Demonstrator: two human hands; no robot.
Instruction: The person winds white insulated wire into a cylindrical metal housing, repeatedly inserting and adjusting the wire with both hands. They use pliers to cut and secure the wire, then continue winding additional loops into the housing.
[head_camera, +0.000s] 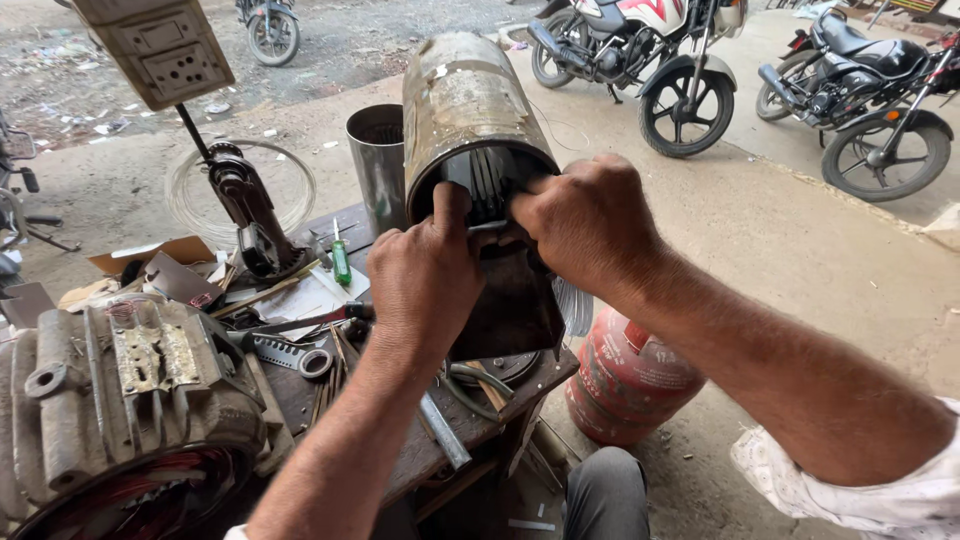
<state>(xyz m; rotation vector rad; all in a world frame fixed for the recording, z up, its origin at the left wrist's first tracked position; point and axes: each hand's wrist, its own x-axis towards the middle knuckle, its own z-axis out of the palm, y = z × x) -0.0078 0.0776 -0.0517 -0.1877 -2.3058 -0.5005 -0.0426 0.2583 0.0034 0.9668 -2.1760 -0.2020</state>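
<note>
Both hands are at the open mouth of the motor stator cylinder (465, 110), which lies tilted on the workbench (440, 445) with its open end toward me.

Left hand (425, 275): just below the mouth, thumb up against the rim, fingers curled around the dark insulation sheet (510, 300) that hangs down from the opening. Grasping it.

Right hand (590, 225): clenched at the right of the rim, fingertips hooked inside toward the stator slots (487, 185). Whether it pinches the sheet or a slot liner, I cannot tell; the knuckles hide it.

My read on the step: working insulation into or out of the slots, mid-way, with the sheet not seated. Next move likely calls for a steady left-hand hold and small right-hand finger pressure along one slot; the cylinder is unclamped, so it may roll.

Around the hands:
- second steel sleeve (378, 165), upright, just behind the left hand
- green screwdriver (341, 262), left of the left hand
- finned motor housing (120, 400), well to the left, red windings visible
- red gas cylinder (625, 385), below the right forearm, on the ground
- motorcycles (690, 90), far beyond the right hand
</note>
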